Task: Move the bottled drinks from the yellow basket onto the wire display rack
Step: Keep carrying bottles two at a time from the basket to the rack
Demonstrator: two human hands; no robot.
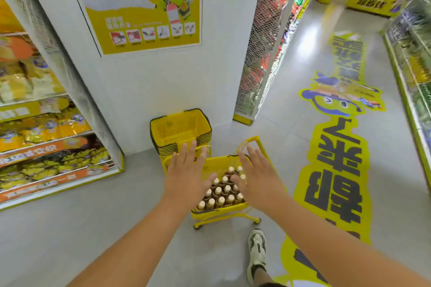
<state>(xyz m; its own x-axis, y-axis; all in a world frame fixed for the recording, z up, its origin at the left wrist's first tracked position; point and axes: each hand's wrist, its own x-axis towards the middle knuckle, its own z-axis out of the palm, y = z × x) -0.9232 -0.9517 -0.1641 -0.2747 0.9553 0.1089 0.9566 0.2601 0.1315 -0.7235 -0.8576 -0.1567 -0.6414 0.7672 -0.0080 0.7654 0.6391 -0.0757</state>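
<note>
Head view: you are holding your left hand [186, 177] and right hand [258, 179] spread and empty above the basket [219, 211] on the floor. The bottles [221, 191] inside it are probably heavy, rigid, slick; grip each below its cap.

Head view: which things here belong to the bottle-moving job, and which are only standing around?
Job: brown bottled drinks with pale caps; yellow wheeled basket cart; left hand; right hand.
Not job: stack of empty yellow baskets; snack shelves; wall poster; floor sticker.
</note>
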